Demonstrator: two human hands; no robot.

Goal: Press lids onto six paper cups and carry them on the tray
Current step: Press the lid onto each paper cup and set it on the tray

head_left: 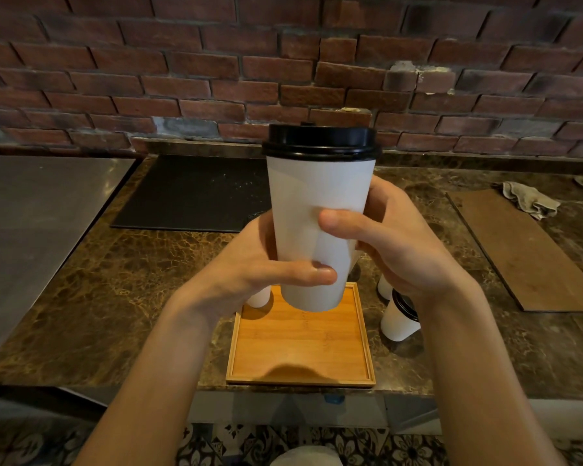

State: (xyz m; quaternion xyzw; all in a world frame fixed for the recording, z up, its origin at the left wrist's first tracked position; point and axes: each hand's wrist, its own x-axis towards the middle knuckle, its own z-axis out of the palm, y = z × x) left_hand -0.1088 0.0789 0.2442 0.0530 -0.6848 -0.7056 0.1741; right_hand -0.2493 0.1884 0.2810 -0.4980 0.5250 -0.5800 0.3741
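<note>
A tall white paper cup with a black lid on top is held upright in the air above the wooden tray. My left hand grips its lower part from the left, thumb across the front. My right hand wraps it from the right, thumb on the front. The tray bears nothing that I can see. A lidded white cup stands right of the tray, another white cup behind it, mostly hidden by my right wrist. A further white cup peeks out under my left hand.
The brown marble counter ends at a brick wall. A black mat lies at the back, a steel surface on the left, a wooden board and a crumpled cloth on the right.
</note>
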